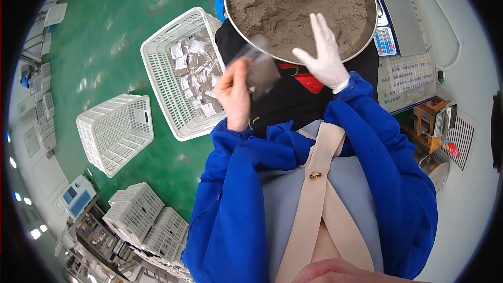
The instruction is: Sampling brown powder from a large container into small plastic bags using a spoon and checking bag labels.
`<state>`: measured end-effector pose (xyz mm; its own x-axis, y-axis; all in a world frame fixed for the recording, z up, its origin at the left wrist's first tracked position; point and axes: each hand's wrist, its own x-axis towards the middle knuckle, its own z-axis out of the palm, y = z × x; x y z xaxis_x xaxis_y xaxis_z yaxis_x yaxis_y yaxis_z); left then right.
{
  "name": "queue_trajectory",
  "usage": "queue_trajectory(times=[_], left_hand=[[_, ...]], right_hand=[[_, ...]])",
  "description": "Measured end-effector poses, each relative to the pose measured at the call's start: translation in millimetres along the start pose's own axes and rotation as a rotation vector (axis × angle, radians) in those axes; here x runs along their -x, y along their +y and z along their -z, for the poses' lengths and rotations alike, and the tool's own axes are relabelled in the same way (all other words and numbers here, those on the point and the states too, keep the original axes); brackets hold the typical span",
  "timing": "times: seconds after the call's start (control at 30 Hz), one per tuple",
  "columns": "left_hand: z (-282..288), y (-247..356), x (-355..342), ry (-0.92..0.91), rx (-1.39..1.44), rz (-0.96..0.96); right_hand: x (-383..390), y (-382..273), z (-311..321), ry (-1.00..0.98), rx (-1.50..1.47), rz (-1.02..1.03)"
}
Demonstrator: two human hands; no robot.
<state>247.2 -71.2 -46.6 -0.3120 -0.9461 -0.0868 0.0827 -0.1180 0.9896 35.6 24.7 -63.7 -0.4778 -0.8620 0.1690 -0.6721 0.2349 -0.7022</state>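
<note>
Small, clear, greyish plastic bag (pixel 262 77), blurred, held just beside near rim of round steel bowl (pixel 373 18); pinched between thumb and fingers of bare left hand (pixel 234 93). White-gloved right hand (pixel 326 58) held over bowl's near rim, thumb spread from extended fingers. Grey powder (pixel 272 5) heaped in bowl. Filled bags (pixel 196 68) piled in white perforated plastic crate (pixel 158 85), at left.

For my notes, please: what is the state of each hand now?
Left hand: closed on what looks like a clear bag, blurred.
Right hand: open, holding nothing, partly over the powder.
</note>
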Motion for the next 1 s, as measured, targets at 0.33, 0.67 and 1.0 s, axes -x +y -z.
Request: queue_trajectory(times=[0.33,0.67,1.0], left_hand=[[34.4,-3.7,4.7,0.198,-0.28,-0.234],[8.1,-5.2,34.7,0.053,-0.584,-0.32],[-0.1,-16.9,38.7,-0.091,-0.811,-0.592]], right_hand=[[54.4,-17.7,-39.2,-0.745,0.322,0.377],[52.7,1.0,14.6,-0.62,-0.146,-0.144],[30.1,-36.4,-4.2,-0.721,-0.948,-0.499]])
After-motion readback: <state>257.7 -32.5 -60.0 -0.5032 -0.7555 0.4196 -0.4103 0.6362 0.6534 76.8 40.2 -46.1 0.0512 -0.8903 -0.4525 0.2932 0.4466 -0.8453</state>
